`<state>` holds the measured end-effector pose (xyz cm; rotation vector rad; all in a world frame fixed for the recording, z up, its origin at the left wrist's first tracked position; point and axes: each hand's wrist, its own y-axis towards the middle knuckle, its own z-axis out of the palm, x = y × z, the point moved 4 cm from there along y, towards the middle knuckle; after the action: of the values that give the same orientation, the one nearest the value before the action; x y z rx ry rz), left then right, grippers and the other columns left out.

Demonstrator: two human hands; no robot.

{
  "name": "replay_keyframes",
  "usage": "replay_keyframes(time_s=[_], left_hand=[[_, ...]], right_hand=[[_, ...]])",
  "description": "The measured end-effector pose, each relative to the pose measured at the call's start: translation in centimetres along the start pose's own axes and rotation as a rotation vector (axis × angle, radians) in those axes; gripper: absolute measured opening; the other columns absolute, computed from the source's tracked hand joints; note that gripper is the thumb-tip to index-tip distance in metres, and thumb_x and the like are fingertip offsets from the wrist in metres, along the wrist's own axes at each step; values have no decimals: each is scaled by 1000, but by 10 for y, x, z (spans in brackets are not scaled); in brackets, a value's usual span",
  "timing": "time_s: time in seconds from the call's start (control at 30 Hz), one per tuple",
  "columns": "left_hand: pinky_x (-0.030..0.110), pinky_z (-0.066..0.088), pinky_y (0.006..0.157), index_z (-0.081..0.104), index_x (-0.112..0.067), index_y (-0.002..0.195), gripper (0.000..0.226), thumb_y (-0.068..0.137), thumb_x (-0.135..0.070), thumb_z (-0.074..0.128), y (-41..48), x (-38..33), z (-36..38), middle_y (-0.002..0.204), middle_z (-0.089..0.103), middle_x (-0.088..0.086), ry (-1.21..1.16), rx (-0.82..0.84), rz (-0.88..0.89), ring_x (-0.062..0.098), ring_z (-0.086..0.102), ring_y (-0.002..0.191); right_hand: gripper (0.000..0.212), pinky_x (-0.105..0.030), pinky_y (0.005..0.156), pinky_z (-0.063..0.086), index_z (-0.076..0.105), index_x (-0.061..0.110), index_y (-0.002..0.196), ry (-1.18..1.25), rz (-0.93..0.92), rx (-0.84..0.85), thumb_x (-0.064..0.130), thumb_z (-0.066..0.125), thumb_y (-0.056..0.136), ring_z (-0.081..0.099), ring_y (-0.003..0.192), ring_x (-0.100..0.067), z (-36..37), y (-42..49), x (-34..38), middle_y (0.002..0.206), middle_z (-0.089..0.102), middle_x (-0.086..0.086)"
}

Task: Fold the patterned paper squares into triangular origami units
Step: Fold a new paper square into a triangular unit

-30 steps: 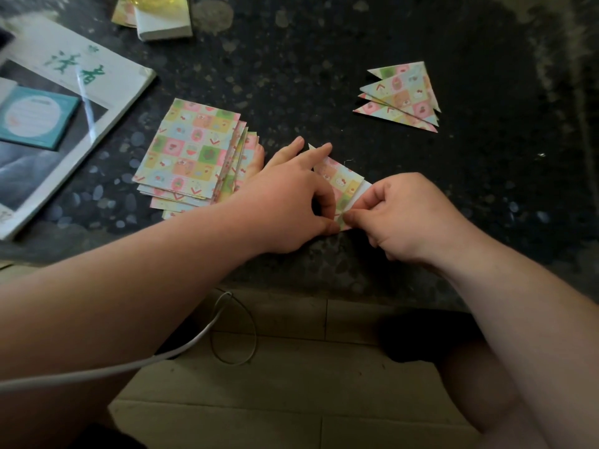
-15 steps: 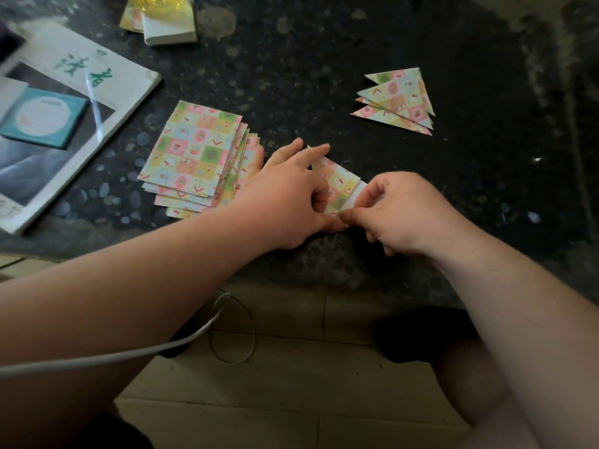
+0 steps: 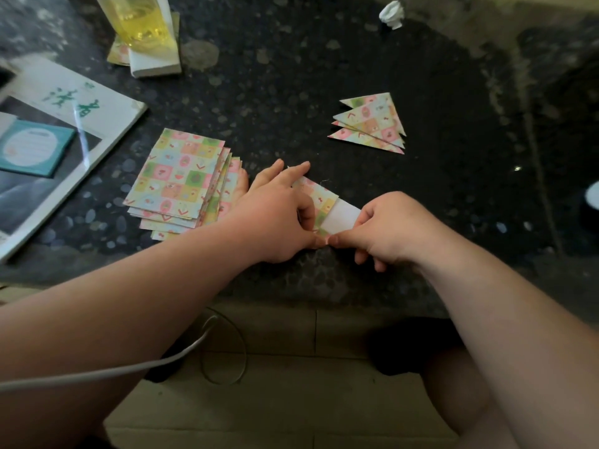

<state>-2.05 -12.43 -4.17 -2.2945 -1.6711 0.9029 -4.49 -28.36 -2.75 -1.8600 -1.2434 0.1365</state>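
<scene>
On dark stone table (image 3: pixel 324 76), both hands' fingers (image 3: pixel 343 236) apparently pinching half-folded paper (image 3: pixel 327 205).

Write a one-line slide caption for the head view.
Left hand and right hand fold a patterned sheet between the unfolded stack and finished triangles.

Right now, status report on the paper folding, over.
Left hand pressing the paper square flat on the table. Right hand pinching its white flap. Finished triangles far right, unfolded stack left. Nothing blocking.
</scene>
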Motion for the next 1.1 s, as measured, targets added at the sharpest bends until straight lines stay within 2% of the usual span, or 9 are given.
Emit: replay_keyframes(time_s=[0.13,0.27,0.37,0.47,0.63,0.8,1.0,1.1], left_hand=[[59,-4,123,64,-37,79,25,81,-60,74,1,1,0,167,0,-23,-2,-2,-7,15,-10,155],[58,-3,124,63,-37,76,25,82,-58,75,1,1,0,167,1,-23,-25,-6,-10,14,-9,155],[58,-4,124,64,-37,77,24,81,-57,76,0,0,0,167,0,-23,-33,5,-11,14,-10,155],[58,-6,123,64,-35,74,25,81,-55,76,-1,-1,1,167,2,-23,-65,-15,-16,13,-10,155],[59,-9,122,60,-34,72,31,82,-62,71,-4,-4,3,168,2,-21,-52,-47,-17,14,-10,155],[58,-12,122,58,-33,70,34,83,-61,70,-4,-5,7,169,4,-19,-72,-80,-14,14,-11,155],[56,-14,122,61,-36,81,17,87,-47,73,-5,2,-1,168,-3,-20,-74,29,34,13,-15,155],[56,-15,122,58,-39,86,16,89,-37,74,-5,8,-2,168,-4,-19,-84,68,86,14,-17,155]], right_hand=[[24,-23,52,47,71,17,86,-12,-4,50,40,79,89,58,39,-9,3,1,0,63,75,3],[17,-22,44,43,69,15,87,7,43,84,29,76,93,60,42,-11,-8,4,-10,66,76,-2],[18,-21,42,40,64,14,83,37,96,53,23,76,93,60,42,-12,-23,6,-24,65,75,-4],[19,-21,39,37,62,14,80,95,61,20,19,75,93,59,40,-13,-26,7,-28,62,73,-5],[21,-24,42,43,69,15,89,99,-67,69,33,81,88,64,45,-13,-1,2,-6,66,76,-3],[21,-23,43,45,71,17,87,76,-40,52,36,80,88,65,45,-11,0,1,-3,65,75,0],[9,-21,42,46,70,16,91,74,7,97,23,75,94,65,47,-11,-9,3,-8,69,77,-2],[8,-20,41,44,67,13,91,84,60,103,17,72,96,66,47,-12,-16,5,-19,69,77,-5]])
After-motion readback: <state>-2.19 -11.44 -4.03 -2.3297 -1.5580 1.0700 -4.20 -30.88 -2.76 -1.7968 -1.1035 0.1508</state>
